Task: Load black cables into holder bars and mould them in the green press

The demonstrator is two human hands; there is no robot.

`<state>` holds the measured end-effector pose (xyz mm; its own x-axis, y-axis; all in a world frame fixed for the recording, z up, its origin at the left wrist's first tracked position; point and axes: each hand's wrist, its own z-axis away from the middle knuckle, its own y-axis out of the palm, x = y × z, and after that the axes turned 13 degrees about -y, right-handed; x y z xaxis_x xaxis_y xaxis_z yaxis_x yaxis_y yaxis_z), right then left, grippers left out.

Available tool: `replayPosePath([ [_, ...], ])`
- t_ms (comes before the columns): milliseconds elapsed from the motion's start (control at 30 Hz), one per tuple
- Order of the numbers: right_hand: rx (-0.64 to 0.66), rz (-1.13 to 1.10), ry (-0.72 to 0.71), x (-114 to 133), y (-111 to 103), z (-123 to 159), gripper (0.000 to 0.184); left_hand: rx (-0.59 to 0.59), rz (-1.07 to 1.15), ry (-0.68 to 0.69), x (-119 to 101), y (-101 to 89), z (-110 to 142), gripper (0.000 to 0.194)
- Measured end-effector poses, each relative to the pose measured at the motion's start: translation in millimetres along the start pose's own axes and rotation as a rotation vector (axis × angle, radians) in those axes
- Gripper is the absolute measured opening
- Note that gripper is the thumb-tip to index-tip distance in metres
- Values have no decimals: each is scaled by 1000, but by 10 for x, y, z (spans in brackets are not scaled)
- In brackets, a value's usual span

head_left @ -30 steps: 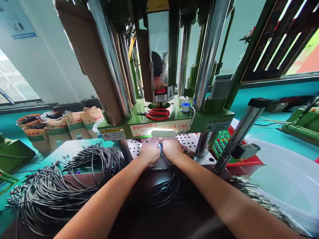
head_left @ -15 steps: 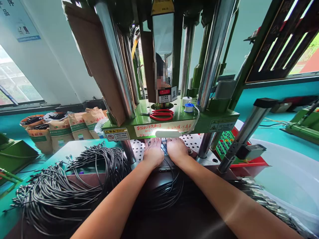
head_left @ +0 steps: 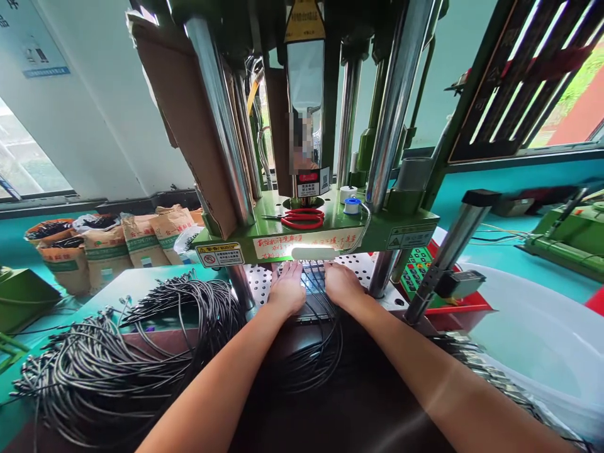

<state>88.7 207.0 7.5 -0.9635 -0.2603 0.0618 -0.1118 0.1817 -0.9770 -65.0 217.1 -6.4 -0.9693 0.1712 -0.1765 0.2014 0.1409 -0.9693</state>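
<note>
While black cables (head_left: 309, 377) coil at 6 o'clock from the hands, their strands run between both, over a metal plate (head_left: 317, 308). Left hand (head_left: 289, 290): palm down, open, fingers extended, resting at the plate's left side. Right hand (head_left: 342, 284): at its right side, fingers curled; grip cannot be told. Cable pile (head_left: 117, 358): 8 o'clock. Beyond, 12 o'clock: green press (head_left: 278, 242), bearing red-handled scissors (head_left: 302, 218) and, just right, a blue-white spool (head_left: 352, 206). Farther, 10 o'clock: paper sacks (head_left: 106, 251).
</note>
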Motion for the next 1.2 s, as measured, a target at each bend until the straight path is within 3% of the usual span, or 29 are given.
replayPosePath([
  [300,-20,8,-58,27,22,-93,25,13,-15,-22,-15,14,-15,59],
  [567,-146,-29,-235,129,122,41,42,19,-2,-63,-60,1,-25,55],
  [800,-174,-73,-191,118,261,-35,43,52,31,-91,-50,20,-109,53],
  [1000,-157,-120,-205,146,22,-271,31,133,75,-119,-122,-239,-179,52],
  [1100,-157,-178,-223,190,-192,-249,32,103,128,-119,-230,-484,47,53],
  [1200,-156,-254,-275,218,-358,222,42,117,209,-77,-240,-702,704,44],
])
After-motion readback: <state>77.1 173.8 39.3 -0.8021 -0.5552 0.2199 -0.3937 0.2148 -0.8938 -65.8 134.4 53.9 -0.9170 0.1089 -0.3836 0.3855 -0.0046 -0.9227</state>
